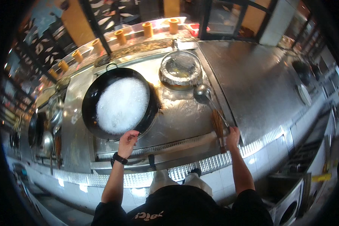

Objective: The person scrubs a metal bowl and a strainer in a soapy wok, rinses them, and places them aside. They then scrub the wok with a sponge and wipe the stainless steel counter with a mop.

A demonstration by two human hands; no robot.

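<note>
A black wok (87, 113) with white foamy liquid (123, 104) in it stands on the left of the steel range. My left hand (127, 141), with a dark watch at the wrist, has its fingers closed at the wok's near rim, where a handle is mostly hidden by them. My right hand (232, 138) grips the end of a long-handled metal ladle (218, 110). The ladle's bowl lies near a foil-rimmed round pot (180, 80) holding liquid. Just left of my right hand, a bamboo wok brush (218, 127) lies over the range's front edge.
A steel counter (260, 84) adjoins on the right, with stacked white plates (304, 94) at its edge. Bamboo cups (147, 30) line the back ledge, below glass panels. More ladles (48, 141) and another brush (58, 147) rest at far left. A faucet (175, 44) stands behind the pot.
</note>
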